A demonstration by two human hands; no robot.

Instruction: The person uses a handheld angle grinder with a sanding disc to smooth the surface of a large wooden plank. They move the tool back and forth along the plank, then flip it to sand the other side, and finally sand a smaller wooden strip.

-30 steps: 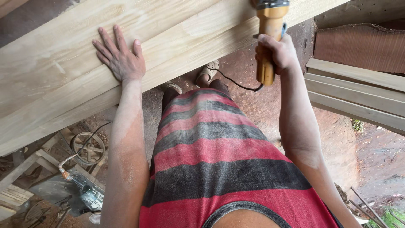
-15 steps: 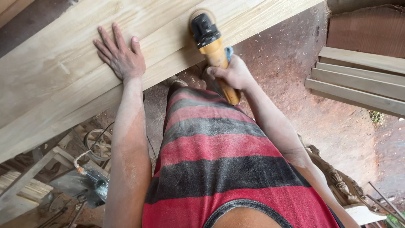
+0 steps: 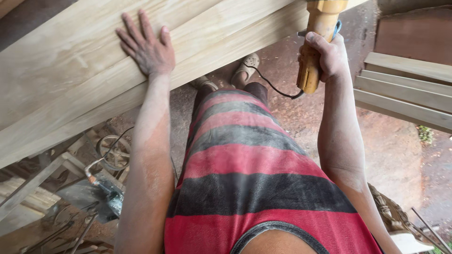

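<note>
With the left hand (image 3: 148,47) spread flat on the pale wooden plank (image 3: 70,80), bracing it, the right hand (image 3: 329,56), fingers wrapped around the yellow power sander (image 3: 315,47), does best guiding it flat and steady along the plank's far edge.

Woodworking yard: planks (image 3: 405,89), dirt floor (image 3: 391,150)

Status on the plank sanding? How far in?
Done: the plank looks pale and smooth around the left hand, which lies flat on it. In hand: the right hand grips the yellow power tool at the plank's right end; its head is out of frame. Left: cannot tell, since the rest of the plank is out of view.
</note>
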